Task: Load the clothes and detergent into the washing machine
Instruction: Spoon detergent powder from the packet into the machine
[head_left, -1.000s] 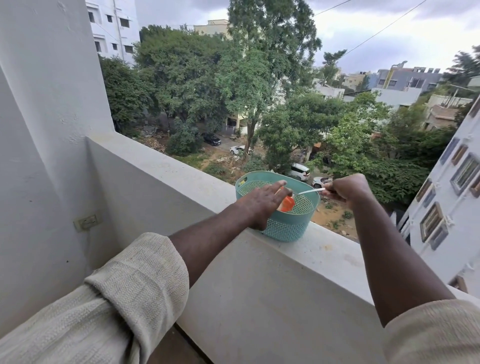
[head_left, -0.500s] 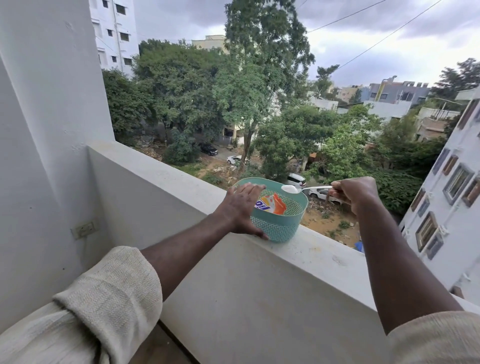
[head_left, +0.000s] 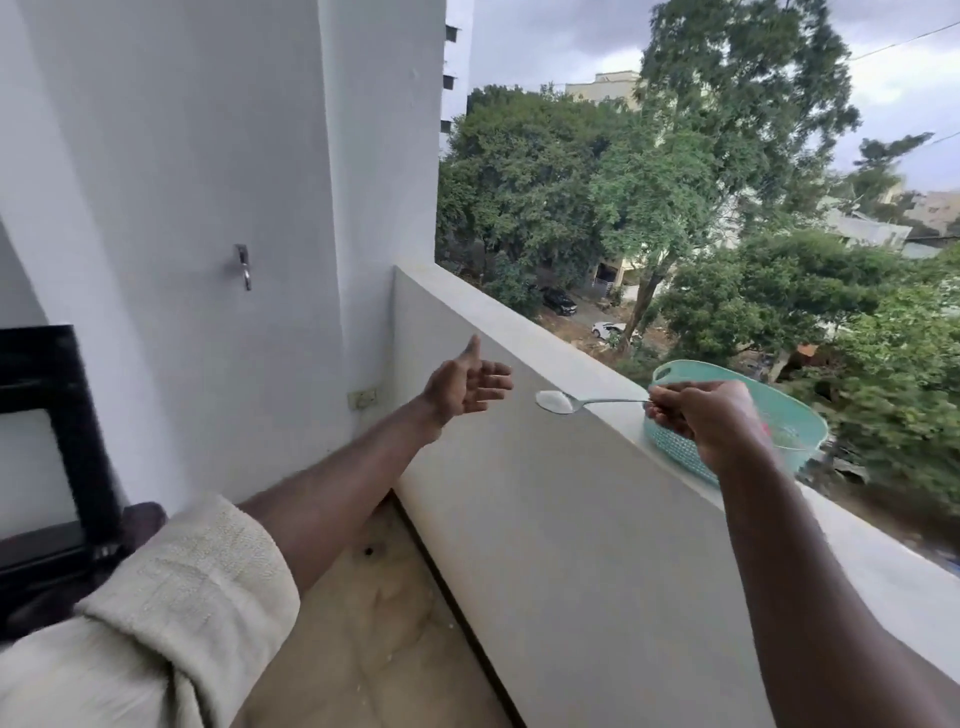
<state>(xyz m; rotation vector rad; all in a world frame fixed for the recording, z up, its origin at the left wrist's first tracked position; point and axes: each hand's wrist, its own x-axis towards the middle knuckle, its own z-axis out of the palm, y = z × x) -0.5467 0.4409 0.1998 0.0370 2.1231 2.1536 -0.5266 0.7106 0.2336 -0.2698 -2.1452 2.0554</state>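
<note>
My right hand (head_left: 701, 421) grips the handle of a metal spoon (head_left: 558, 401) heaped with white detergent powder, held level over the balcony ledge. Behind that hand a teal perforated basket (head_left: 802, 423) sits on the parapet (head_left: 519, 332), with a hint of red packaging inside, mostly hidden. My left hand (head_left: 465, 384) hovers open, palm up and fingers spread, just left of the spoon's bowl and apart from it. At the far left edge a black framed lid or panel (head_left: 57, 447), possibly part of the washing machine, shows blurred with dark cloth (head_left: 140, 525) beside it.
A white wall (head_left: 208, 182) with a metal hook (head_left: 242, 266) and a socket (head_left: 362, 397) closes the left side. The tiled balcony floor (head_left: 363, 623) runs between wall and parapet. Beyond the ledge is a drop to trees and a street.
The view has swung left. My left hand has let go of the basket and opened in the air. My right hand has carried the filled spoon out of the basket leftward.
</note>
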